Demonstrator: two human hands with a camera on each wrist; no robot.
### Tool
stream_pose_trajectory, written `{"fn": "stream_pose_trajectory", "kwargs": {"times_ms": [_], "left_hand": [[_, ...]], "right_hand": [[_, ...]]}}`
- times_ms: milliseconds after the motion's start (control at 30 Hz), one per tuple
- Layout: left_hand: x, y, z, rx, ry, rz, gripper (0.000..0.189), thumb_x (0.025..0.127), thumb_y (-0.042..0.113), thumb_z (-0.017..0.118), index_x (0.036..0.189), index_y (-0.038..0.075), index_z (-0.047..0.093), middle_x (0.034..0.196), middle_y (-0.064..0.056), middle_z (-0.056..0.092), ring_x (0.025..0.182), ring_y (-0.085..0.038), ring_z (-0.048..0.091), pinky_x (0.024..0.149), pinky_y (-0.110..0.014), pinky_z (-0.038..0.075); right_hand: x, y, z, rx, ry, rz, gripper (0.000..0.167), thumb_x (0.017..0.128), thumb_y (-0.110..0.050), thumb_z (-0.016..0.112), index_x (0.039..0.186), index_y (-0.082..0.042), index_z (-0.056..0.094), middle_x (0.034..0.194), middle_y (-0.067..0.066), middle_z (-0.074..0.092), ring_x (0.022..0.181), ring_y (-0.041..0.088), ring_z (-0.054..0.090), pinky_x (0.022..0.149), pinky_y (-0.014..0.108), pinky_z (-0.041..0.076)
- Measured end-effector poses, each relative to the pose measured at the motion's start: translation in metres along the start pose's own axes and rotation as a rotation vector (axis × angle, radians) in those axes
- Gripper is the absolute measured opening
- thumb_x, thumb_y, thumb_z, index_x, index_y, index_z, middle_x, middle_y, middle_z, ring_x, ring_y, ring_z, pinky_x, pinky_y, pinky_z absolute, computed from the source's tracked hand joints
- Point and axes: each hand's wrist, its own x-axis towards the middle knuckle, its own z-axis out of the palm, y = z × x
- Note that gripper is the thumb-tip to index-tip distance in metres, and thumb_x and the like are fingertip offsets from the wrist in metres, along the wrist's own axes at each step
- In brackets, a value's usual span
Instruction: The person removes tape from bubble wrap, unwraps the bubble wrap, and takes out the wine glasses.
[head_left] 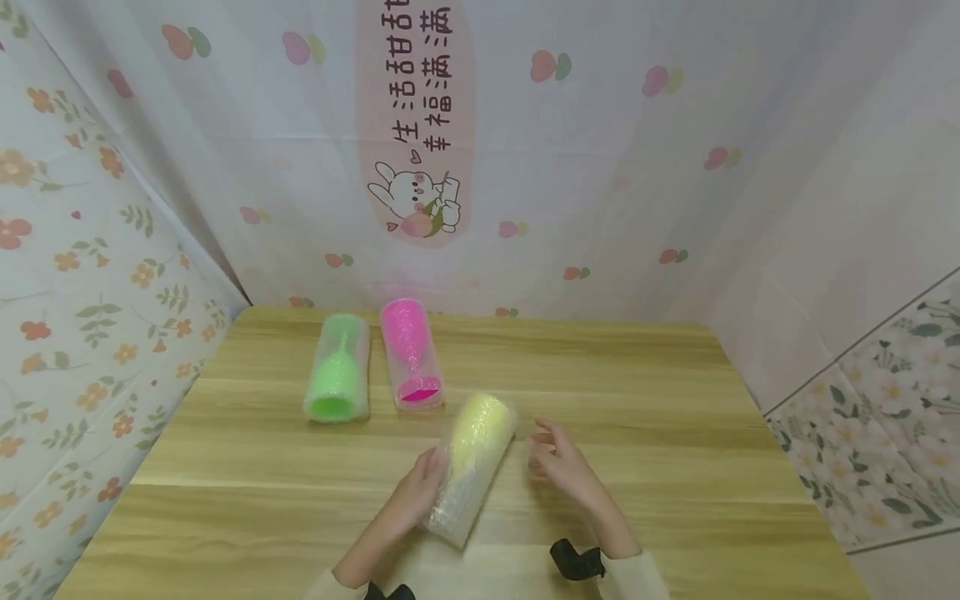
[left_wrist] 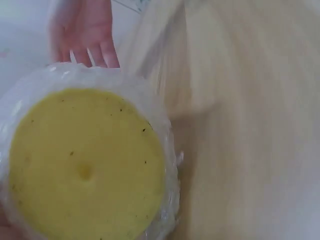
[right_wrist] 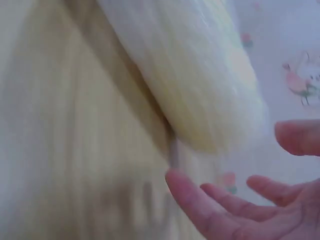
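My left hand point(head_left: 415, 493) grips the side of a yellow goblet-like cup in bubble wrap point(head_left: 477, 442), tilted above the table. In the left wrist view its round yellow end point(left_wrist: 87, 160) faces the camera, with a small dimple near the middle. To the right of the wrapped cup, my right hand point(head_left: 566, 471) is apart from it, fingers loosely spread and holding nothing. The right wrist view shows those fingers point(right_wrist: 200, 205) below the blurred wrapped cup point(right_wrist: 195, 75).
A green goblet in bubble wrap point(head_left: 337, 367) and a pink goblet in bubble wrap point(head_left: 411, 354) lie at the back left of the wooden table point(head_left: 675, 400). Printed cloth curtains point(head_left: 600, 192) surround the table's back and sides.
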Motion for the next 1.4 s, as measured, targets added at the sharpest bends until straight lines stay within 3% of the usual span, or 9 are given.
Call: {"fn": "stream_pose_trajectory", "kwargs": {"times_ms": [133,267,467,600,733,833,967,1167,1400], "left_hand": [[-0.011,0.0,0.008,-0.144,-0.103,-0.07,0.072,0.1,0.048,0.024,0.146,-0.004,0.01,0.148,-0.033,0.017,0.132,-0.054,0.019,0.105,-0.067,0.016],[-0.016,0.002,0.008,-0.225,-0.172,-0.062,0.076,0.099,0.048,0.029,0.147,-0.002,-0.003,0.149,-0.034,0.005,0.134,-0.054,0.008,0.105,-0.068,0.009],[-0.003,0.007,-0.008,-0.239,-0.114,0.006,0.071,0.101,0.034,0.033,0.146,-0.001,-0.009,0.145,-0.04,0.011,0.133,-0.054,0.016,0.104,-0.064,0.024],[0.013,0.01,-0.018,-0.227,-0.036,0.071,0.059,0.101,0.022,0.037,0.148,0.001,0.008,0.149,-0.032,0.013,0.135,-0.05,0.017,0.107,-0.061,0.022],[0.036,0.013,-0.023,-0.151,0.011,0.233,0.05,0.098,0.012,0.043,0.144,0.0,0.028,0.148,-0.026,0.024,0.135,-0.046,0.024,0.108,-0.059,0.023],[0.05,0.015,-0.024,-0.04,0.026,0.35,0.046,0.095,0.01,0.048,0.139,0.001,0.039,0.145,-0.025,0.033,0.136,-0.045,0.023,0.109,-0.061,0.02],[0.06,0.022,-0.021,0.1,0.015,0.416,0.043,0.093,0.014,0.054,0.134,0.005,0.048,0.138,-0.019,0.046,0.132,-0.041,0.034,0.106,-0.06,0.027],[0.065,0.038,-0.006,0.244,-0.034,0.395,0.043,0.093,0.024,0.056,0.134,0.013,0.048,0.126,-0.016,0.051,0.116,-0.033,0.048,0.091,-0.053,0.043],[0.073,0.044,0.012,0.251,-0.106,0.335,0.045,0.095,0.032,0.052,0.136,0.018,0.045,0.118,-0.015,0.045,0.107,-0.028,0.045,0.084,-0.048,0.043]], "right_hand": [[-0.005,0.001,0.017,0.033,-0.125,-0.04,0.065,0.097,-0.024,0.049,0.147,-0.002,0.014,0.138,0.036,0.031,0.107,0.041,0.056,0.081,0.043,0.054],[-0.006,0.001,0.028,0.026,-0.159,-0.057,0.069,0.096,-0.028,0.05,0.15,-0.009,0.011,0.14,0.035,0.028,0.107,0.037,0.056,0.083,0.043,0.054],[-0.006,-0.001,0.034,0.057,-0.144,-0.025,0.069,0.096,-0.029,0.051,0.15,-0.017,0.012,0.141,0.033,0.028,0.107,0.033,0.057,0.081,0.041,0.054],[-0.005,-0.005,0.036,0.045,-0.113,-0.042,0.068,0.095,-0.028,0.053,0.15,-0.017,0.015,0.142,0.031,0.029,0.092,0.024,0.06,0.075,0.038,0.055],[-0.003,-0.012,0.039,-0.042,-0.041,-0.075,0.063,0.093,-0.022,0.055,0.147,-0.011,0.025,0.14,0.03,0.033,0.082,0.022,0.058,0.07,0.039,0.055],[-0.004,-0.018,0.042,-0.122,0.026,-0.098,0.056,0.092,-0.015,0.055,0.143,-0.007,0.033,0.137,0.027,0.037,0.095,0.028,0.055,0.071,0.037,0.052],[-0.004,-0.027,0.044,-0.223,0.117,-0.12,0.044,0.09,-0.012,0.055,0.132,-0.004,0.045,0.128,0.02,0.043,0.102,0.029,0.048,0.074,0.033,0.047],[-0.005,-0.034,0.038,-0.31,0.164,-0.115,0.022,0.088,-0.009,0.058,0.108,0.0,0.057,0.111,0.014,0.05,0.089,0.021,0.048,0.067,0.025,0.045],[-0.002,-0.031,0.026,-0.378,0.142,-0.086,0.006,0.086,-0.007,0.059,0.088,-0.001,0.06,0.088,0.008,0.055,0.075,0.015,0.05,0.06,0.022,0.044]]}}
